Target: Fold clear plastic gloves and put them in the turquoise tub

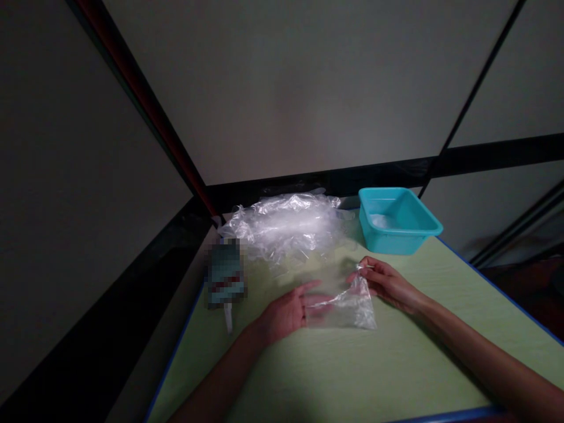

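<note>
A small clear plastic bag [348,305] lies on the green table [352,370] between my hands. My left hand [288,311] rests flat with its fingers stretched out, the fingertips inside or under the bag's left edge. My right hand [385,282] pinches the bag's upper right corner between thumb and fingers.
A heap of crumpled clear plastic bags [286,226] sits at the back of the table. A teal plastic tub [396,220] stands at the back right. A blurred dark object [225,273] lies at the left edge. Dark walls and frame bars surround the table.
</note>
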`<action>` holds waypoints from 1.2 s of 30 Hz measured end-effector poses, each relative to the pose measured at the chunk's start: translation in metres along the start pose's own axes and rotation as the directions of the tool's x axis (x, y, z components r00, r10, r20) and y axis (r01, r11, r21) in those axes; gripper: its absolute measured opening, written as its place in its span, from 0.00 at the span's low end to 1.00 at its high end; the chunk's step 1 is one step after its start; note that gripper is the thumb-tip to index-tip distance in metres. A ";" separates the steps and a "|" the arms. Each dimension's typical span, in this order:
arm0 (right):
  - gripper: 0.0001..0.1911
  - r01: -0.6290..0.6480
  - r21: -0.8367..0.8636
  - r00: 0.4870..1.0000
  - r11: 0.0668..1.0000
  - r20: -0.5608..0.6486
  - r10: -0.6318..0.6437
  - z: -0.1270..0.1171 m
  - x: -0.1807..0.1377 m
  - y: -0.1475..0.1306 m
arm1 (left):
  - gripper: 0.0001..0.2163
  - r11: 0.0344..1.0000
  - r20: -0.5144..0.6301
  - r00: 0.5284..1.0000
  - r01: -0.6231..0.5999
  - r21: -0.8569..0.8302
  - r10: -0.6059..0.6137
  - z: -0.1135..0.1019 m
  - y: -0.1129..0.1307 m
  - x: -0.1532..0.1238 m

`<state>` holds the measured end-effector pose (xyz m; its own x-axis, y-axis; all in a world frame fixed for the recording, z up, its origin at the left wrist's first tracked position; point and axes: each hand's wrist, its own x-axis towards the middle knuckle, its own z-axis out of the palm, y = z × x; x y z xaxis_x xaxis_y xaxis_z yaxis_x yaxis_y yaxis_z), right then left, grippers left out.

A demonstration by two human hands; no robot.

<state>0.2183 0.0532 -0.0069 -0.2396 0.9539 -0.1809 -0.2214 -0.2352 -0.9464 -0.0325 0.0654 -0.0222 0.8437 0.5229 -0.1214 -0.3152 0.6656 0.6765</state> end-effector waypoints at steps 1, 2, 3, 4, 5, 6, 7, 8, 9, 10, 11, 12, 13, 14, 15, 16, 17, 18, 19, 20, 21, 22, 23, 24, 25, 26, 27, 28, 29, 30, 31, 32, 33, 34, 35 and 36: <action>0.15 0.012 -0.005 1.000 1.000 -0.025 -0.012 -0.002 0.002 0.002 | 0.26 1.000 -0.032 0.999 -0.021 0.001 0.021 -0.001 0.000 0.000; 0.15 0.022 -0.012 0.999 1.000 -0.047 -0.023 -0.003 0.003 0.003 | 0.26 0.999 -0.062 0.997 -0.041 0.005 0.041 -0.001 0.000 0.001; 0.15 0.031 -0.019 0.997 0.999 -0.068 -0.032 -0.004 0.004 0.004 | 0.27 0.998 -0.085 0.994 -0.062 0.011 0.062 -0.002 0.000 0.001; 0.15 0.038 -0.029 0.995 0.999 -0.086 -0.040 -0.005 0.005 0.004 | 0.29 0.996 -0.101 0.991 -0.084 0.019 0.085 -0.003 0.000 0.001; 0.15 0.043 -0.042 0.994 0.998 -0.100 -0.047 -0.006 0.005 0.004 | 0.31 0.994 -0.114 0.988 -0.106 0.028 0.109 -0.004 -0.001 0.000; 0.16 0.048 -0.057 0.993 0.997 -0.109 -0.054 -0.007 0.004 0.004 | 0.33 0.991 -0.126 0.983 -0.127 0.040 0.131 -0.005 -0.001 0.000; 0.17 0.054 -0.069 0.991 0.996 -0.118 -0.061 -0.007 0.004 0.004 | 0.35 0.988 -0.143 0.978 -0.144 0.055 0.151 -0.007 -0.003 0.000; 0.19 0.064 -0.085 0.989 0.994 -0.125 -0.074 -0.007 0.003 0.003 | 0.36 0.985 -0.165 0.972 -0.159 0.074 0.169 -0.008 -0.004 0.000; 0.20 0.079 -0.111 0.987 0.991 -0.129 -0.094 -0.007 0.002 0.004 | 0.38 0.981 -0.189 0.964 -0.170 0.097 0.186 -0.009 -0.006 0.000; 0.21 0.101 -0.150 0.984 0.983 -0.131 -0.121 -0.008 0.002 0.004 | 0.39 0.977 -0.212 0.957 -0.177 0.122 0.200 -0.010 -0.007 0.000; 0.21 0.130 -0.206 0.979 0.970 -0.128 -0.158 -0.008 0.002 0.006 | 0.41 0.972 -0.235 0.949 -0.179 0.149 0.211 -0.010 -0.009 0.001; 0.20 0.161 -0.270 0.972 0.949 -0.120 -0.200 -0.009 0.002 0.007 | 0.41 0.967 -0.257 0.941 -0.180 0.178 0.222 -0.010 -0.010 0.002; 0.19 0.191 -0.330 0.965 0.925 -0.110 -0.238 -0.010 0.002 0.009 | 0.42 0.961 -0.279 0.930 -0.182 0.210 0.237 -0.009 -0.010 0.002; 0.18 0.214 -0.380 0.958 0.900 -0.100 -0.270 -0.011 0.002 0.010 | 0.41 0.950 -0.303 0.917 -0.188 0.249 0.261 -0.007 -0.010 0.003; 0.17 0.231 -0.419 0.951 0.878 -0.094 -0.295 -0.012 0.001 0.011 | 0.40 0.933 -0.327 0.898 -0.195 0.301 0.294 -0.005 -0.009 0.003; 0.16 0.246 -0.456 0.943 0.855 -0.089 -0.319 -0.013 0.000 0.011 | 0.38 0.907 -0.350 0.873 -0.204 0.368 0.339 -0.002 -0.008 0.003; 0.15 0.262 -0.500 0.934 0.825 -0.082 -0.347 -0.013 -0.003 0.010 | 0.36 0.868 -0.374 0.838 -0.210 0.450 0.397 0.001 -0.007 0.002; 0.15 0.280 -0.558 0.923 0.781 -0.068 -0.379 -0.013 -0.008 0.008 | 0.34 0.816 -0.394 0.796 -0.203 0.542 0.460 0.005 -0.006 -0.001; 0.14 0.298 -0.630 0.911 0.717 -0.037 -0.411 -0.012 -0.015 0.006 | 0.31 0.751 -0.407 0.750 -0.178 0.637 0.522 0.010 -0.005 -0.004; 0.14 0.315 -0.703 0.899 0.637 0.007 -0.437 -0.011 -0.023 0.004 | 0.28 0.676 -0.408 0.707 -0.133 0.725 0.578 0.015 -0.005 -0.009; 0.14 0.322 -0.769 0.898 0.551 0.064 -0.435 -0.010 -0.032 0.003 | 0.25 0.598 -0.403 0.676 -0.070 0.798 0.617 0.020 -0.007 -0.015; 0.15 0.319 -0.817 0.911 0.480 0.125 -0.393 -0.008 -0.042 0.004 | 0.23 0.526 -0.386 0.674 -0.004 0.851 0.630 0.025 -0.009 -0.021; 0.15 0.318 -0.846 0.921 0.428 0.169 -0.350 -0.007 -0.052 0.005 | 0.22 0.457 -0.369 0.691 0.062 0.887 0.622 0.029 -0.013 -0.026; 0.14 0.306 -0.864 0.928 0.400 0.177 -0.329 -0.006 -0.061 0.008 | 0.21 0.394 -0.354 0.689 0.107 0.913 0.632 0.033 -0.017 -0.031; 0.13 0.286 -0.872 0.932 0.396 0.157 -0.326 -0.006 -0.069 0.011 | 0.21 0.355 -0.354 0.677 0.145 0.924 0.645 0.036 -0.022 -0.035; 0.11 0.245 -0.877 0.942 0.414 0.114 -0.317 -0.005 -0.076 0.015 | 0.21 0.334 -0.364 0.663 0.178 0.926 0.655 0.037 -0.027 -0.037; 0.10 0.205 -0.874 0.949 0.441 0.067 -0.309 -0.004 -0.080 0.018 | 0.21 0.324 -0.379 0.639 0.208 0.923 0.669 0.037 -0.031 -0.037; 0.09 0.171 -0.866 0.955 0.470 0.030 -0.294 -0.004 -0.083 0.021 | 0.21 0.321 -0.392 0.618 0.229 0.919 0.682 0.037 -0.034 -0.036; 0.08 0.146 -0.855 0.960 0.497 0.001 -0.280 -0.003 -0.084 0.024 | 0.21 0.324 -0.404 0.599 0.242 0.914 0.691 0.035 -0.037 -0.034; 0.08 0.131 -0.844 0.963 0.520 -0.017 -0.270 -0.002 -0.084 0.026 | 0.21 0.330 -0.413 0.585 0.248 0.911 0.698 0.034 -0.039 -0.031; 0.09 0.127 -0.832 0.964 0.539 -0.025 -0.265 0.000 -0.083 0.027 | 0.20 0.336 -0.418 0.577 0.249 0.908 0.702 0.032 -0.040 -0.028; 0.10 0.128 -0.820 0.963 0.558 -0.031 -0.266 0.001 -0.081 0.028 | 0.20 0.342 -0.420 0.573 0.246 0.907 0.703 0.031 -0.040 -0.026; 0.11 0.129 -0.806 0.962 0.577 -0.039 -0.269 0.003 -0.079 0.028 | 0.20 0.345 -0.422 0.569 0.244 0.906 0.706 0.030 -0.040 -0.023; 0.12 0.129 -0.791 0.962 0.598 -0.047 -0.270 0.004 -0.077 0.029 | 0.20 0.345 -0.422 0.566 0.245 0.906 0.708 0.029 -0.041 -0.022; 0.13 0.127 -0.775 0.962 0.619 -0.057 -0.269 0.005 -0.076 0.030 | 0.20 0.340 -0.421 0.563 0.249 0.907 0.711 0.029 -0.041 -0.021; 0.13 0.124 -0.758 0.961 0.640 -0.068 -0.267 0.006 -0.074 0.032 | 0.21 0.335 -0.420 0.560 0.254 0.907 0.714 0.030 -0.041 -0.020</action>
<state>0.2232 -0.0263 -0.0219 -0.1067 0.9924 0.0608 0.5453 0.1095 -0.8311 -0.0236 0.0114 -0.0262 0.0653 0.9919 0.1093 0.5031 -0.1273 0.8548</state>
